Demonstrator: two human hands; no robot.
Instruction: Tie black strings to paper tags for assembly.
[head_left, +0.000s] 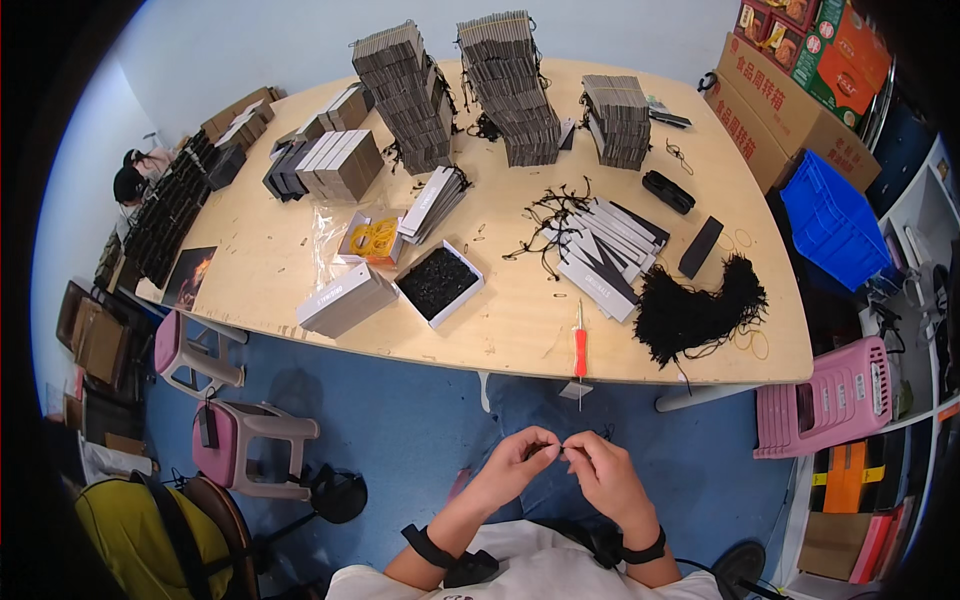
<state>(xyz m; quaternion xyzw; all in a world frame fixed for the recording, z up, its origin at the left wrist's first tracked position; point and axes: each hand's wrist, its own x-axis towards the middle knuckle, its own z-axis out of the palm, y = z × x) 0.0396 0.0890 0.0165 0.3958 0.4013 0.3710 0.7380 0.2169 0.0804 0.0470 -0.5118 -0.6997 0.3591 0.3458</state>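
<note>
My left hand (519, 466) and my right hand (606, 474) meet in front of my body, below the table edge. Fingertips of both pinch a small black piece, perhaps a cord; its full shape is hidden. Ahead on the table lies a screwdriver with a red handle (580, 352). Beyond it are fanned grey card tags (600, 281) with black cords (555, 217). A heap of black cords (697, 307) lies to the right. To the left, a white box holds small black parts (439, 283), beside a stack of grey tags (349, 300).
Tall bundled tag stacks (506, 82) stand at the back of the wooden table (420, 352). An open box holds yellow rubber bands (375, 238). Stools (255, 442) stand left; a blue crate (832, 217) and pink stacked stools (825, 397) are right. Another person (133, 184) is far left.
</note>
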